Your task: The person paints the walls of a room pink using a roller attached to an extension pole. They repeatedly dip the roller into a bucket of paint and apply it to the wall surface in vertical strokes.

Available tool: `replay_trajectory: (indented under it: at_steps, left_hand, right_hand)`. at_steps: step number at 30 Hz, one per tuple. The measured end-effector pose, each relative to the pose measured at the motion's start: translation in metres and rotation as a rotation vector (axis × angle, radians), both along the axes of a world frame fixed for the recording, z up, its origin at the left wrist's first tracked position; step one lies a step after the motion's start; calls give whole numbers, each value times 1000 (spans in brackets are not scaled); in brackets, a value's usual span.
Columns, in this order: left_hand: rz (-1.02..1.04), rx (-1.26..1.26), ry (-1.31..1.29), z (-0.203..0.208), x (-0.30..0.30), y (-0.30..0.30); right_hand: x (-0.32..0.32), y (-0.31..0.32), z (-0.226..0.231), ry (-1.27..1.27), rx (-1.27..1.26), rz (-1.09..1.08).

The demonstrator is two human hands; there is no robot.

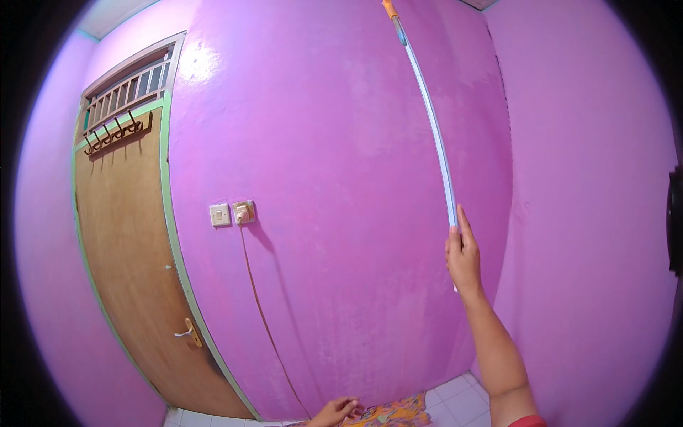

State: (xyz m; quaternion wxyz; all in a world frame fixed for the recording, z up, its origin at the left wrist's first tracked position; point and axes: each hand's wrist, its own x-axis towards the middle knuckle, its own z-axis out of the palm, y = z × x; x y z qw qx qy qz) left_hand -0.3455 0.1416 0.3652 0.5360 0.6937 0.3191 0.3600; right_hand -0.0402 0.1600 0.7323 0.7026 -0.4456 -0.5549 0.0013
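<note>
My right hand (464, 260) is raised at the right, wrapped around the lower part of a long, thin, light-blue pole (437, 135), with its index finger stretched up along it. A short end of the pole sticks out below the hand. From there the pole rises, leaning a little left, in front of the purple wall (341, 164). Its upper end has a blue-green section and an orange tip (389, 8), cut off by the top edge. My left hand (336, 412) is low at the bottom edge, fingers loosely bent and apart, holding nothing that shows. Part of it is out of view.
At the left is a brown door (124, 235) with a handle (188, 333) and a hook rack (117, 135). A light switch (220, 215) sits beside a socket (244, 211), whose plugged-in cord (262, 313) hangs down. A patterned orange cloth (398, 413) lies on the white tiles (462, 402).
</note>
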Motion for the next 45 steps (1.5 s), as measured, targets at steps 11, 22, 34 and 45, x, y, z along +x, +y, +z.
replay_trajectory:
  at_steps: [11,22,34,45]
  left_hand:
    - [186,-290,-12,-83,-17,-46]
    - [129,-372,57,-143,-23,-41]
    - [6,-385,121,-224,-16,-39]
    - [48,-430,93,-208,-12,-42]
  right_hand:
    - [1,61,97,-31,8,-64]
    - [7,71,122,-59,-37,-67]
    - [-8,-8,-100,12,-276,-37]
    - [-1,37,113,-50,-96,-34]
